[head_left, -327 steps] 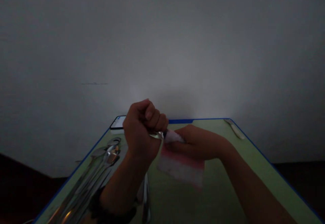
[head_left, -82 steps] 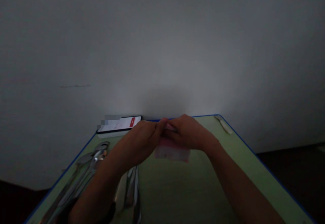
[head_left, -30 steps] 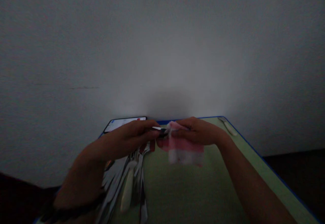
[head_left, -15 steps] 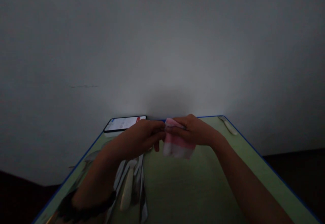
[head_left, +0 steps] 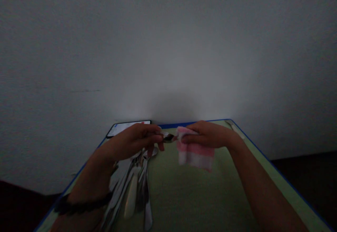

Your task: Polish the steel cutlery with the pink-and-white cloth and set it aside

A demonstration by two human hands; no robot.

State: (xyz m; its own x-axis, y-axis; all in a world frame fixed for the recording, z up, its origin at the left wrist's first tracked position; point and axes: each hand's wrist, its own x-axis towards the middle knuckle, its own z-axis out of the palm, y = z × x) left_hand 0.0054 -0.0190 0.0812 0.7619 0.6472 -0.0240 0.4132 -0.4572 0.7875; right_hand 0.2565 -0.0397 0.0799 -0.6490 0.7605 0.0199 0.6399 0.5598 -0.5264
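Utensil wiping, mid-step, over a green table.
Left hand (head_left: 134, 142) pinches a metal utensil (head_left: 167, 137) just left of the cloth (head_left: 196, 153); right hand (head_left: 207, 135) clenches the cloth's bunched top, at or nearly at the utensil's tip. Next likely calls for drawing metal through cloth under a firm pinch. Left of the cloth lie cutlery (head_left: 134, 186) and a phone (head_left: 126, 126); right, a knife (head_left: 235, 129). The table (head_left: 197, 204) is blue-edged, the wall (head_left: 168, 49) bare, the room dim.
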